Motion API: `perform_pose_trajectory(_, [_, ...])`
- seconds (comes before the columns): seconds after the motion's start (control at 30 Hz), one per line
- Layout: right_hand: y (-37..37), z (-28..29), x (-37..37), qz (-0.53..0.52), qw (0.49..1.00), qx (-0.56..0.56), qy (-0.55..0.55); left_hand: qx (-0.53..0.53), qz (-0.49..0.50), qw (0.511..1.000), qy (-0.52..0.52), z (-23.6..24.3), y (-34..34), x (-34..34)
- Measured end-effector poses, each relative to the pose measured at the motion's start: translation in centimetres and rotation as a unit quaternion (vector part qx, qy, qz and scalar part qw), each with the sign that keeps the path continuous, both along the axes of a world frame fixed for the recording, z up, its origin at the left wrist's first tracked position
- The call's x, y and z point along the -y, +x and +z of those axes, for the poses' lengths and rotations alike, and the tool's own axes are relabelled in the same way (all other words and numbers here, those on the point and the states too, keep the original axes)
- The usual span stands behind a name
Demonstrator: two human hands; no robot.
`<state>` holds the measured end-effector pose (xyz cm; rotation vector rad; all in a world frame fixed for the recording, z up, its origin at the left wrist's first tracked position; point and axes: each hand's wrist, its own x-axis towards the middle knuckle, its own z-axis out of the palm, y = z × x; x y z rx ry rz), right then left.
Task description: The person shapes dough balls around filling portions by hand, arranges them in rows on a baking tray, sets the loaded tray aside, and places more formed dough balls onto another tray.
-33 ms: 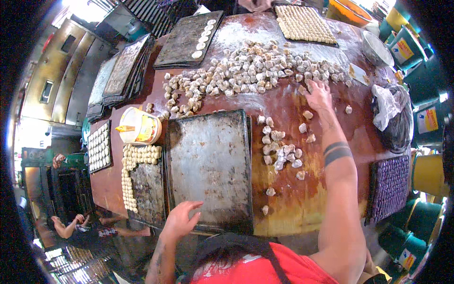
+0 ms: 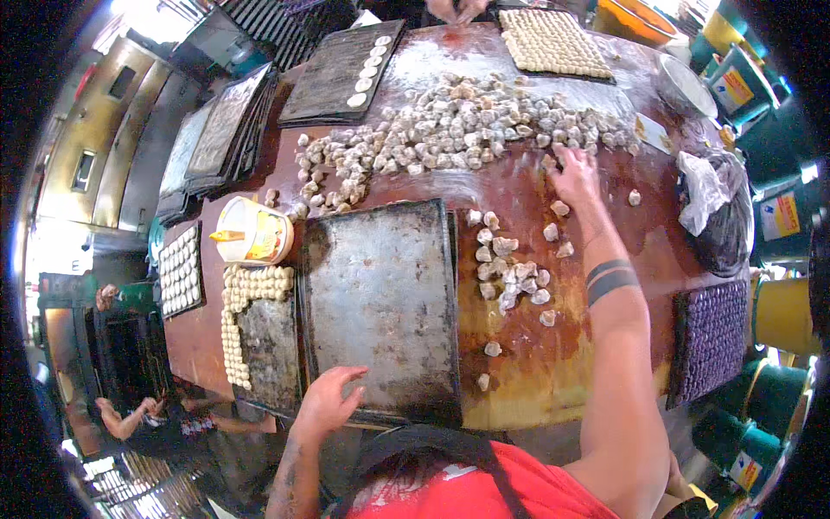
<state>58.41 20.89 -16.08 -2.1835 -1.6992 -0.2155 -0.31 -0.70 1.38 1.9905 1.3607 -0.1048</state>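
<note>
My right hand (image 2: pixel 576 179) reaches far across the table to the near right edge of a big heap of flour-dusted dough lumps (image 2: pixel 445 130). Its fingers are a little apart and touch the lumps there; no lump shows clearly gripped. Over the near edge of a stack of dark metal baking trays (image 2: pixel 380 285) hovers my left hand (image 2: pixel 331 402), empty, with thumb and fingers apart. A smaller scatter of floured lumps (image 2: pixel 519 275) lies between that stack and my right forearm. The top tray is bare.
Left of the stack, a tray holds rows of pale dough balls (image 2: pixel 233 333), with a white tub (image 2: pixel 255 232) behind it. Filled trays include a purple one (image 2: pixel 713 342) and a far pale one (image 2: pixel 553 45). Plastic bags (image 2: pixel 718 203) lie right. Other people's hands (image 2: pixel 458 10) show beyond.
My right hand has drawn back very slightly, its fingers a bit closer together at the heap's edge. My left hand stays over the tray. The whole view has shifted a little.
</note>
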Motion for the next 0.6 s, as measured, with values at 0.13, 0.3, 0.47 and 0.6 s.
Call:
perform_pose_trajectory(0.13, [-4.8, 4.9, 3.6, 0.128, 0.953, -0.212, -0.174, -0.009, 0.105, 0.994, 0.014, -0.1, -3.7, 2.7])
perform_pose_trajectory(0.3, [6.2, 4.0, 6.5, -0.180, 0.984, -0.002, 0.002, -0.038, 0.121, 0.991, 0.037, 0.5, -6.7, 5.0])
perform_pose_trajectory(0.47, [7.7, -2.8, 10.6, -0.113, 0.990, -0.005, -0.083, 0.022, 0.197, 0.980, 0.012, -0.1, -7.8, 4.2])
perform_pose_trajectory(0.6, [-1.6, -2.3, 14.8, 0.045, 0.997, -0.052, -0.039, 0.025, 0.123, 0.991, 0.047, -0.8, -8.7, 3.6])
